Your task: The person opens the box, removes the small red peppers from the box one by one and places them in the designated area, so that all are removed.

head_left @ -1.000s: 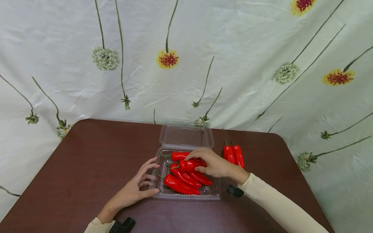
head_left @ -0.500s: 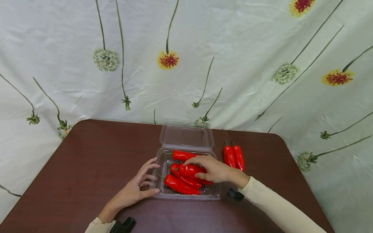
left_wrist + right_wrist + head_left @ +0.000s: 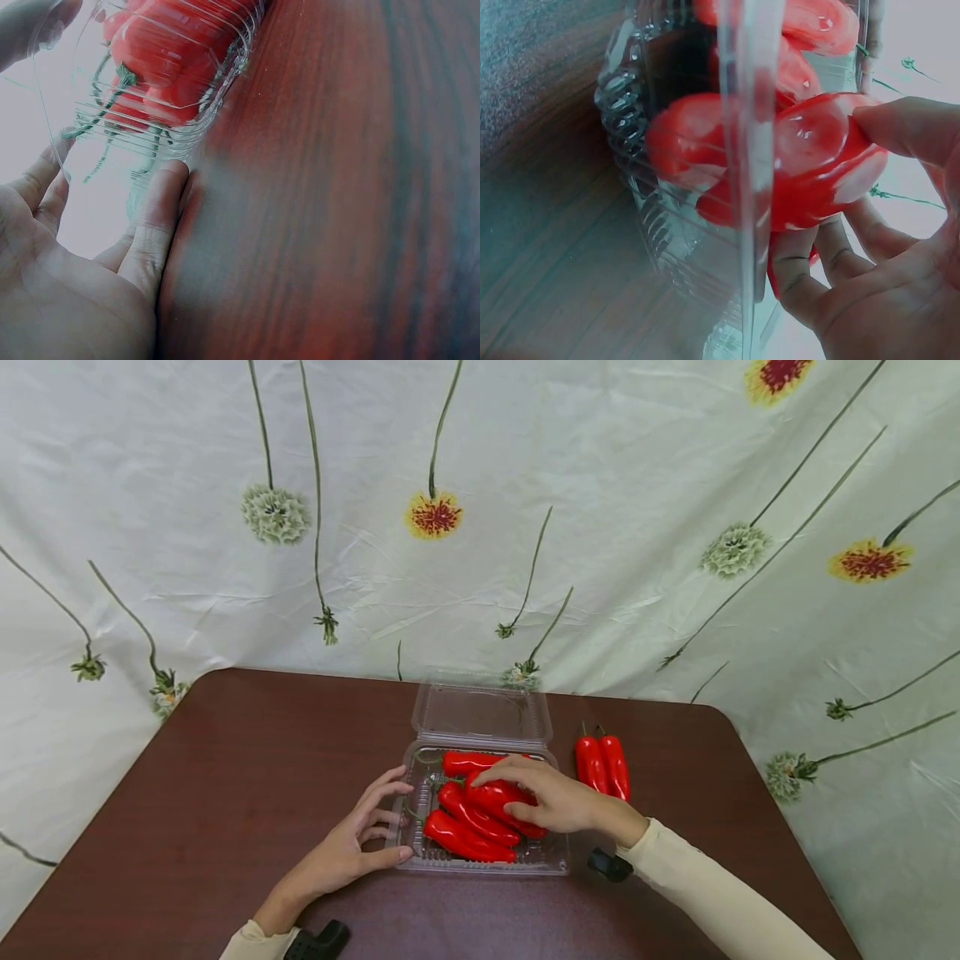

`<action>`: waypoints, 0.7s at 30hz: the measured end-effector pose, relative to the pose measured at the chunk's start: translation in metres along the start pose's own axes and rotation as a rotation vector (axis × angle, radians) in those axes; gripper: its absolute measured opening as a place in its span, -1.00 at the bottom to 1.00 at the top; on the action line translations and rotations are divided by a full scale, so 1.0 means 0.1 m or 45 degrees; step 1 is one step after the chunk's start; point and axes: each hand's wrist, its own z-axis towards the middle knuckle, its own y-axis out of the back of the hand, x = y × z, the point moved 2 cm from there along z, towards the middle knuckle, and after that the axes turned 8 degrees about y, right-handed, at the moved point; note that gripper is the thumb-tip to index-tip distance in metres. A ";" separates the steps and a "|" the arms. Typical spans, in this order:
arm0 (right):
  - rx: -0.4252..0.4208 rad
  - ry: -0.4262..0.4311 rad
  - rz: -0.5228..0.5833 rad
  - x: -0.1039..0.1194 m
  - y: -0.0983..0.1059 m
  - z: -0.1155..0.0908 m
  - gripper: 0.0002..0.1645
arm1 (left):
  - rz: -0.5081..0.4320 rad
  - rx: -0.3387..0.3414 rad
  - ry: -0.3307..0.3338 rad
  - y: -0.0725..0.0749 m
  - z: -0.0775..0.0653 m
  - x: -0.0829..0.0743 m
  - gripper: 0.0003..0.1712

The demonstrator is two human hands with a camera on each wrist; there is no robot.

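Observation:
A clear plastic clamshell container (image 3: 487, 869) lies with its lid (image 3: 482, 710) folded back, holding several red chili peppers (image 3: 468, 839). Over the right part of it, my right hand (image 3: 562, 797) grips one red chili pepper (image 3: 489, 789) between thumb and fingers. The right wrist view shows this held pepper (image 3: 817, 172) just inside the clear wall, over the other peppers. At the container's left side, my left hand (image 3: 348, 843) rests its spread, mostly straight fingers on the rim and wall. In the left wrist view, green stems (image 3: 124, 75) show through the plastic.
Two red chili peppers (image 3: 602, 764) lie side by side on the brown table (image 3: 300, 743), right of the container. A floral cloth (image 3: 480, 568) hangs behind the table's back edge. Each wrist wears a black device (image 3: 318, 939).
My right hand has shifted slightly down and right with the pepper it grips. The left hand stays at the container's left side.

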 end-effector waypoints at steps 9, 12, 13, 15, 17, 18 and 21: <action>-0.072 -0.017 0.004 0.01 0.05 -0.05 -0.39 | -0.015 0.004 0.000 0.01 0.00 0.00 -0.17; -0.091 -0.017 0.012 0.00 0.06 -0.06 -0.39 | -0.017 0.003 0.005 0.01 -0.01 0.01 -0.16; -0.096 -0.022 0.014 0.00 0.07 -0.06 -0.39 | -0.018 0.003 0.007 0.01 -0.01 0.01 -0.16; -0.110 -0.041 0.029 0.00 0.08 -0.07 -0.40 | -0.021 0.005 0.010 0.00 -0.01 0.01 -0.16; -0.130 -0.068 0.051 -0.01 0.10 -0.09 -0.40 | -0.023 0.009 0.013 0.00 -0.01 0.01 -0.16; -0.143 -0.076 0.065 -0.01 0.11 -0.10 -0.39 | -0.023 0.010 0.014 0.00 -0.01 0.01 -0.17; -0.193 -0.086 0.103 -0.02 0.15 -0.12 -0.39 | -0.018 0.011 0.012 0.00 -0.01 0.01 -0.17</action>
